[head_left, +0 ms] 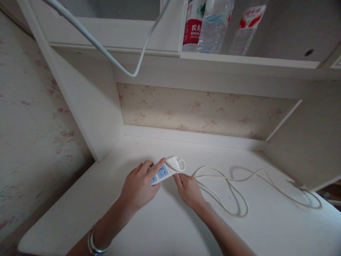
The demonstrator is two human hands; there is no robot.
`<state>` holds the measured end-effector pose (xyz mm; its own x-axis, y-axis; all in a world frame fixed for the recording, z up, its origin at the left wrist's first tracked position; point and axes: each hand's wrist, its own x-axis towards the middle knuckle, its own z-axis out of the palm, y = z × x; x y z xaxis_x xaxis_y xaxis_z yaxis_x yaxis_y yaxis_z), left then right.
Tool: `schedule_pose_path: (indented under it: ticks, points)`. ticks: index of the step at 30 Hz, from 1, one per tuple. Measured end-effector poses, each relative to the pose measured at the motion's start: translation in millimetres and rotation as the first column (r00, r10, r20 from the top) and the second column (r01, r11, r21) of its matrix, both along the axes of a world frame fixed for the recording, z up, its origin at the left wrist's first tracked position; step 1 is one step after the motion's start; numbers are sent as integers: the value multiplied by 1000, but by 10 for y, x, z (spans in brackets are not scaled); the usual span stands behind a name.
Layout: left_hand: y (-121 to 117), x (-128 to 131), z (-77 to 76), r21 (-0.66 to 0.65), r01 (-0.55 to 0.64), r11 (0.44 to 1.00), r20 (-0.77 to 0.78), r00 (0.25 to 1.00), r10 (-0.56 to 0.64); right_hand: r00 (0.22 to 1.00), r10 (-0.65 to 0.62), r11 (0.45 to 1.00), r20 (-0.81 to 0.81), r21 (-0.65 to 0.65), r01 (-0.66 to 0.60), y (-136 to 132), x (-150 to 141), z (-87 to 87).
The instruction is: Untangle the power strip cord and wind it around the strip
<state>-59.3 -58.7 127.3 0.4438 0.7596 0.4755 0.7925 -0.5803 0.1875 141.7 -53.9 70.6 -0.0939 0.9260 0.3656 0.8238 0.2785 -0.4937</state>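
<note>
A white power strip (170,170) with blue socket faces is held above the white desktop, tilted with its right end higher. My left hand (142,180) wraps round its left part, the index finger lying along the top edge. Beneath the strip's right end, my right hand (188,188) is closed, with thumb and fingers at its lower edge; part of the grip is hidden. A short loop of cord curls at that end. The off-white cord (241,215) spreads in loose loops over the desk to the right, where its plug (298,185) lies near the side panel.
The white desk (149,227) has side panels and a floral-papered back wall (186,110). Overhead, a shelf (247,63) carries several plastic bottles (214,30). A pale, thick cable (106,53) hangs in a bend in front of the cabinet at upper left.
</note>
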Motion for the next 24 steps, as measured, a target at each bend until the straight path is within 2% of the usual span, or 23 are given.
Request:
schedule_pose_path:
  ticks: [2,4,8,12,14,16,18,20,22,24]
  points:
    - [75,22,-41,-24,-72,997,-59,996,70,992,-40,998,123,43,35,-107,9,17]
    - [116,76,-98,-46,-128,991,-110,986,123,966,-36,993,255,117,6,-199,4,52]
    - [98,219,-182,-46,-200,979,-188,964,188,915,-11,961,403,257,-101,-256,22,125]
    - [65,289,-196,-45,-177,983,-253,954,160,862,77,902,501,334,-275,-187,95,234]
    - [62,281,-192,-81,-130,988,-277,955,103,837,128,866,532,352,-356,-128,135,322]
    - [48,256,-178,-136,-62,989,-290,957,21,838,154,856,524,353,-378,-51,175,417]
    - [4,228,-142,-212,40,976,-284,953,-101,868,159,874,470,342,-345,40,215,499]
    - [-76,208,-76,-292,174,940,-256,933,-253,917,154,900,369,331,-285,137,250,550]
    - [-180,200,15,-351,296,888,-213,899,-383,961,148,925,232,311,-218,224,266,560]
    - [-286,198,119,-381,361,851,-168,878,-448,987,138,950,88,270,-157,290,259,528]
